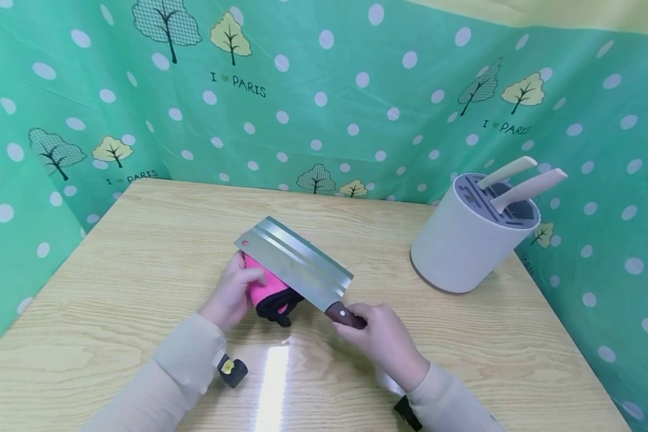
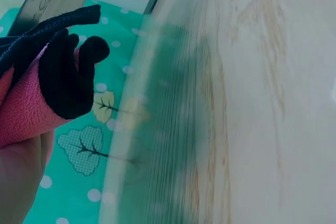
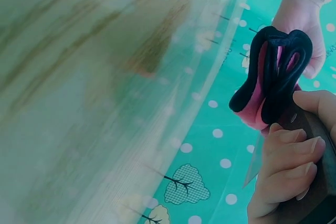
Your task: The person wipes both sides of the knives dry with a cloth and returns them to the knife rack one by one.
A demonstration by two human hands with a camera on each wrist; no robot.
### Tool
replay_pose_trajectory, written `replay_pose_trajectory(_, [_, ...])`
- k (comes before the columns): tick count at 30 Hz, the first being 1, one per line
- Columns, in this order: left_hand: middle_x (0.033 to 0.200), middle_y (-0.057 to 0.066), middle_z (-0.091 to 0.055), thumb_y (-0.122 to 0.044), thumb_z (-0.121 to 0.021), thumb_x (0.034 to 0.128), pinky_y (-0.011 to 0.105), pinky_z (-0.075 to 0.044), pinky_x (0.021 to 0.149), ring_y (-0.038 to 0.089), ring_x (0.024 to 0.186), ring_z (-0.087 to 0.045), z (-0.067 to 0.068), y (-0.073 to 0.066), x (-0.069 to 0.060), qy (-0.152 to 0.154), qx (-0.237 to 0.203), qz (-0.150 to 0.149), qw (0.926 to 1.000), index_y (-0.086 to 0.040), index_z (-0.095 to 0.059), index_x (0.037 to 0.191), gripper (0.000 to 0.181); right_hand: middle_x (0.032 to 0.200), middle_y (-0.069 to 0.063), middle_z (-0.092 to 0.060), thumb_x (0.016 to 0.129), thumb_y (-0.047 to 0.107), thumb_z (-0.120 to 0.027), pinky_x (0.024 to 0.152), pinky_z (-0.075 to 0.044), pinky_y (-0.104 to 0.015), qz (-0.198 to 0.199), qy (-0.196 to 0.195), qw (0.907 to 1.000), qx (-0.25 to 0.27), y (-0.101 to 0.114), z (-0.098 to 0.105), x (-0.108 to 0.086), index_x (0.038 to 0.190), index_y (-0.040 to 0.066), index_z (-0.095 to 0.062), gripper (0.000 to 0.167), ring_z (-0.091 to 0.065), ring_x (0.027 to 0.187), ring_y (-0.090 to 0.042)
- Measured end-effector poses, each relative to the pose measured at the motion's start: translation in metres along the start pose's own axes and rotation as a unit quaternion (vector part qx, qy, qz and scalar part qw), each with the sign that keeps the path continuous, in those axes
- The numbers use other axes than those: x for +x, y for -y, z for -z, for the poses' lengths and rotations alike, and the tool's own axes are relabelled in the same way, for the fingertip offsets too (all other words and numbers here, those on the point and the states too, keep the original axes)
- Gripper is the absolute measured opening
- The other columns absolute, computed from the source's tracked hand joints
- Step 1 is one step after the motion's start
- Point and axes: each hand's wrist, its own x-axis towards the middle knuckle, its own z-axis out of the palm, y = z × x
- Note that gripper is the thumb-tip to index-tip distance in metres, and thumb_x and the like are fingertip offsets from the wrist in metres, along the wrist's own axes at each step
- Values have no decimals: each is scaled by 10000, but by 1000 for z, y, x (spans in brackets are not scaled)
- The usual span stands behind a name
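Note:
My right hand (image 1: 380,336) grips the dark brown handle of a cleaver (image 1: 297,261), its broad steel blade slanting up to the left over the table. A folded pink cloth with black edging (image 1: 267,285) is held in my left hand (image 1: 234,294), partly behind and below the blade. In the left wrist view the cloth's rolled black edge (image 2: 73,77) stands out beside the blade. The right wrist view shows my fingers (image 3: 294,150) curled round the handle, with the folded cloth (image 3: 273,72) just beyond. The blade hides the far part of the cloth.
A white oval knife block (image 1: 459,240) stands at the right rear of the wooden table (image 1: 140,258), with two pale-handled knives (image 1: 529,189) in its slots. A green dotted curtain (image 1: 324,108) hangs behind and along both sides.

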Motion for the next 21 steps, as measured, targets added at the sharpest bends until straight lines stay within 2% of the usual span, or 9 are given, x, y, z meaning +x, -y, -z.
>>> replay_pose_trajectory(11, [1373,26,-449,127,-424,722,244,-518,961,105,1126,-574,9,-6,-3,3,3,85,10000,-145,-166,1549,908,632,72,-635,826,215,-778,451,-374,-169,-3,-27,10000,62,-2,2,-5,810,113,-731,114,-407,493,40])
replay_pose_trajectory(21, [1378,23,-436,130,-428,737,236,-499,989,98,1144,-568,17,-11,-4,-80,71,-32,9999,-155,-108,1567,934,685,67,-678,825,250,-783,461,-379,-169,-93,-54,9999,66,-4,3,-9,850,117,-750,139,-426,514,41])
